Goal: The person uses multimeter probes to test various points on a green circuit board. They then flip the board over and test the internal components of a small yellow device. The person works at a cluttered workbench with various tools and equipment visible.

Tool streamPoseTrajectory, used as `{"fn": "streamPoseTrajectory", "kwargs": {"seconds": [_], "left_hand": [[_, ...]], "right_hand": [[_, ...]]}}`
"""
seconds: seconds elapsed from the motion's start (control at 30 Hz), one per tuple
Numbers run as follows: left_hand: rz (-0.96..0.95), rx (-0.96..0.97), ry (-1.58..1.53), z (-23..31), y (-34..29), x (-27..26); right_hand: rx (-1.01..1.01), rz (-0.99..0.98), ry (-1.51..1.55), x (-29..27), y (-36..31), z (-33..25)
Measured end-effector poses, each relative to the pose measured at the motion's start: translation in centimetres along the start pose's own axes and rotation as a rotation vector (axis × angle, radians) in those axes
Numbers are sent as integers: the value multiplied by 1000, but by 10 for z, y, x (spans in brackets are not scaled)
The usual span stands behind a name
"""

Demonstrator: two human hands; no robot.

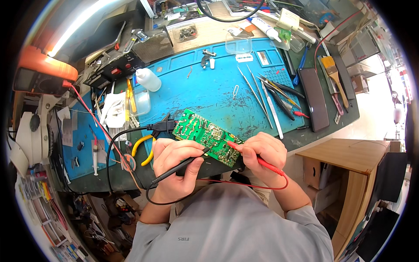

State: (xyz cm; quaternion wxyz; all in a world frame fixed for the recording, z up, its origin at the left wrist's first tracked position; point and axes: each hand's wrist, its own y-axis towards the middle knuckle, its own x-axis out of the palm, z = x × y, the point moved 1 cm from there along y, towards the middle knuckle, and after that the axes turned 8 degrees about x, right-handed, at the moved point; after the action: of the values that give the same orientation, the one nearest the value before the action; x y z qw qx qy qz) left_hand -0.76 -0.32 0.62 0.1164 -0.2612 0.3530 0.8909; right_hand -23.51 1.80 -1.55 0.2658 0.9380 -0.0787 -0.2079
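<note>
A green circuit board (pixel 203 133) lies solder side up at the front edge of the blue mat, tilted down to the right. A black plug (pixel 162 126) with a cable sits at its left end. My left hand (pixel 178 163) is closed round a black multimeter probe (pixel 174 169), its tip at the board's lower edge. In my right hand (pixel 264 153) is a red multimeter probe (pixel 267 165), pointing at the right part of the board. Whether either tip touches metal is too small to tell. Both leads run toward an orange-cased multimeter (pixel 41 83) at the left.
Tweezers (pixel 255 94) and pliers (pixel 281 102) lie right of the board, near a dark phone (pixel 315 98) and a brush (pixel 334 76). Yellow-handled pliers (pixel 142 148) rest by my left hand. Farther back stand a white squeeze bottle (pixel 148 79) and a clear plastic box (pixel 238 43).
</note>
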Motion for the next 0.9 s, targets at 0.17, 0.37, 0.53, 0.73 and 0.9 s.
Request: {"fn": "streamPoseTrajectory", "kwargs": {"seconds": [0.17,0.37,0.53,0.73,0.9], "left_hand": [[2,2,5,-1,0,0],[-6,3,7,-1,0,1],[-5,0,3,0,2,3],[-6,40,21,3,4,-5],[27,43,-5,2,3,-2]], "right_hand": [[0,-1,-4,1,0,0],[-3,5,-4,0,0,1],[-4,14,-1,-1,1,1],[46,-50,-67,-4,0,-8],[29,3,-48,-1,-3,-7]]}}
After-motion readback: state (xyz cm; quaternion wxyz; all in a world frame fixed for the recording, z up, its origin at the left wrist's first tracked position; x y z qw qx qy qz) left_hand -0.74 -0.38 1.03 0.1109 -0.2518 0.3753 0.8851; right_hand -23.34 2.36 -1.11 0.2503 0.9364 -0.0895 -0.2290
